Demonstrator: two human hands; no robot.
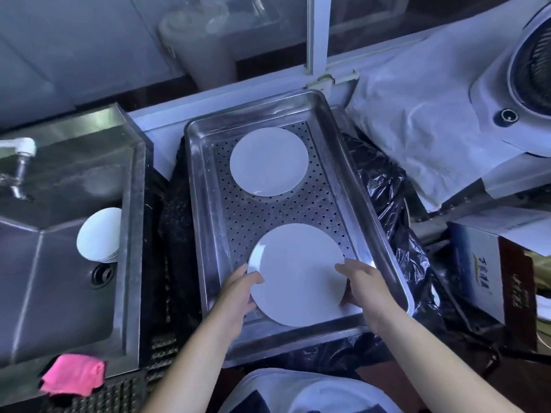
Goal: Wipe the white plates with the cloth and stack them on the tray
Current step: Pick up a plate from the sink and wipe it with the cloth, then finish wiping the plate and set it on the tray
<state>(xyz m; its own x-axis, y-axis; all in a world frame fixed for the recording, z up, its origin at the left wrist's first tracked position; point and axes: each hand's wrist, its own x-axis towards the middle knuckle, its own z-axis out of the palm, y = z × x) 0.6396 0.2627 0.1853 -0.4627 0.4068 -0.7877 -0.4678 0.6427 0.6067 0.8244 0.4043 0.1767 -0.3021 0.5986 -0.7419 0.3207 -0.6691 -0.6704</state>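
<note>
A perforated steel tray (pixel 205 186) lies in front of me. One white plate (pixel 269 161) rests flat in its far half. A second white plate (pixel 298 272) is in the near half, held at both sides. My left hand (pixel 240 293) grips its left rim, thumb on top. My right hand (pixel 362 287) grips its right rim the same way. A stack of white plates (pixel 100 235) leans in the sink on the left. The pink cloth (pixel 74 374) lies crumpled on the sink's near corner, away from both hands.
The steel sink (pixel 53 281) with a tap (pixel 19 162) fills the left. Black plastic sheeting (pixel 387 186) lies under and right of the tray. A white appliance (pixel 512 93) and a cardboard box (pixel 489 269) crowd the right side.
</note>
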